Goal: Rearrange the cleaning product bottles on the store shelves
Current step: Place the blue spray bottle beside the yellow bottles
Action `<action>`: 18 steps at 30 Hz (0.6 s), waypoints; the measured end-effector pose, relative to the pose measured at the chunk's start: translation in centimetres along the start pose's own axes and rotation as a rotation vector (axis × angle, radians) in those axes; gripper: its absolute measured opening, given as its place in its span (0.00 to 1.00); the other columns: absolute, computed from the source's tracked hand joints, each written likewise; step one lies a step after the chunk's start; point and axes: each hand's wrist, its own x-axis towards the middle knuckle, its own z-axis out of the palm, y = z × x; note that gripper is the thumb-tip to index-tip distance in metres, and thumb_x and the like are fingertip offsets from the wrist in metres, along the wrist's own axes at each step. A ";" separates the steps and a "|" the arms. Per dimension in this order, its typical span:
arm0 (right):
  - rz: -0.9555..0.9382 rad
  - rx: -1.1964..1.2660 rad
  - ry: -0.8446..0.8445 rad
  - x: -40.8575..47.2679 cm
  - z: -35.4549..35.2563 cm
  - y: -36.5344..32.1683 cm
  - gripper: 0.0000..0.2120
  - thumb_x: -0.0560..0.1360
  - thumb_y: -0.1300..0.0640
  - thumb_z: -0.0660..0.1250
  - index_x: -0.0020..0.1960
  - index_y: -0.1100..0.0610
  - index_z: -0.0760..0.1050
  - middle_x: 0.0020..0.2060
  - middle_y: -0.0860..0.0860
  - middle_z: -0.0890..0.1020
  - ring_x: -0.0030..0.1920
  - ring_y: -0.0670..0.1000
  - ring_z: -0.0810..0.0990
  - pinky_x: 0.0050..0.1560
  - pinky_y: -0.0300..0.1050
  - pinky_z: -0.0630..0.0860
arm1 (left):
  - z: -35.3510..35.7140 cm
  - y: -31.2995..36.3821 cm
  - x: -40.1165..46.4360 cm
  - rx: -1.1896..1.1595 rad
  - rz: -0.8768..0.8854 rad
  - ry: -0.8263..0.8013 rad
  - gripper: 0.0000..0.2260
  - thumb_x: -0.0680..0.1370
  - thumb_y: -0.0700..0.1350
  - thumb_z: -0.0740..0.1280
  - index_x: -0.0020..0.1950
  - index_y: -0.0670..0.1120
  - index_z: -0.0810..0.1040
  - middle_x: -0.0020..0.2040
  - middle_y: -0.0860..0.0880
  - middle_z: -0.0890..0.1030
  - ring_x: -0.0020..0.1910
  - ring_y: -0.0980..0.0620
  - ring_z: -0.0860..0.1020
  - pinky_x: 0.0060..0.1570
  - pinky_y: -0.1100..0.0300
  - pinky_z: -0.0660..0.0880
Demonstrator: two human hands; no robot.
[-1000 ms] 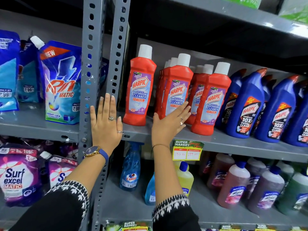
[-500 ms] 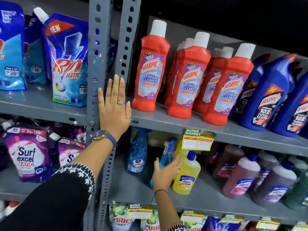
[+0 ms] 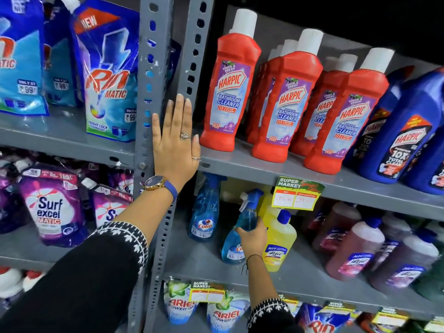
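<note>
Dropped from the red Harpic row down to the shelf below: right hand (image 3: 252, 236), now wrapped around the neck of the front blue spray bottle (image 3: 236, 239). Left hand (image 3: 176, 150) unchanged, flat and open against the grey upright post (image 3: 153, 92), holding nothing, wristwatch (image 3: 156, 182) showing.

Landmark: yellow Lizol bottle (image 3: 278, 241). Gripped spray bottle just left of it, touching or nearly so, base on the shelf or barely off, cannot tell. Second blue Colin spray bottle (image 3: 204, 212) farther left and back, upright. Brown and pink Lizol bottles (image 3: 355, 248) right of it, blurred. Red Harpic bottles (image 3: 283, 104) one shelf above, standing upright in rows, looking tidy. Price tag (image 3: 298, 193) straight above, on the shelf edge.

Progress, judged: upper row apparently sorted; lower shelf just started, spray bottles staggered and not lined up. Likely left: shifting the gripped spray bottle into line beside the other, then the Lizol group.
</note>
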 end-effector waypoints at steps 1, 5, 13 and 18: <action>-0.008 -0.026 0.013 -0.2 0.0 -0.2 0.25 0.61 0.59 0.80 0.55 0.57 0.73 0.52 0.55 0.82 0.52 0.58 0.81 0.51 0.49 0.78 | 0.0 0.0 0.0 0.000 0.002 0.001 0.29 0.78 0.44 0.57 0.76 0.38 0.53 0.76 0.40 0.57 0.75 0.43 0.56 0.73 0.49 0.38; -0.081 -0.130 0.047 -1.5 0.8 -0.8 0.27 0.59 0.52 0.81 0.52 0.57 0.73 0.49 0.55 0.82 0.51 0.58 0.80 0.49 0.51 0.78 | 0.2 0.0 0.0 0.001 0.006 0.008 0.28 0.78 0.44 0.56 0.76 0.38 0.54 0.76 0.40 0.58 0.74 0.42 0.56 0.73 0.49 0.38; -0.192 -0.212 -0.062 -4.0 3.9 -3.8 0.28 0.59 0.43 0.78 0.51 0.52 0.71 0.51 0.50 0.79 0.54 0.53 0.78 0.48 0.47 0.76 | 0.6 -0.2 0.0 0.009 0.003 0.018 0.28 0.78 0.45 0.56 0.76 0.39 0.53 0.76 0.40 0.58 0.75 0.44 0.56 0.73 0.49 0.39; -0.214 -0.213 -0.116 -4.7 5.5 -4.7 0.27 0.60 0.41 0.78 0.50 0.51 0.69 0.50 0.48 0.78 0.52 0.51 0.77 0.45 0.46 0.76 | 0.6 -0.3 -0.1 0.012 0.004 0.024 0.28 0.78 0.45 0.56 0.76 0.39 0.53 0.76 0.40 0.59 0.75 0.44 0.56 0.73 0.49 0.39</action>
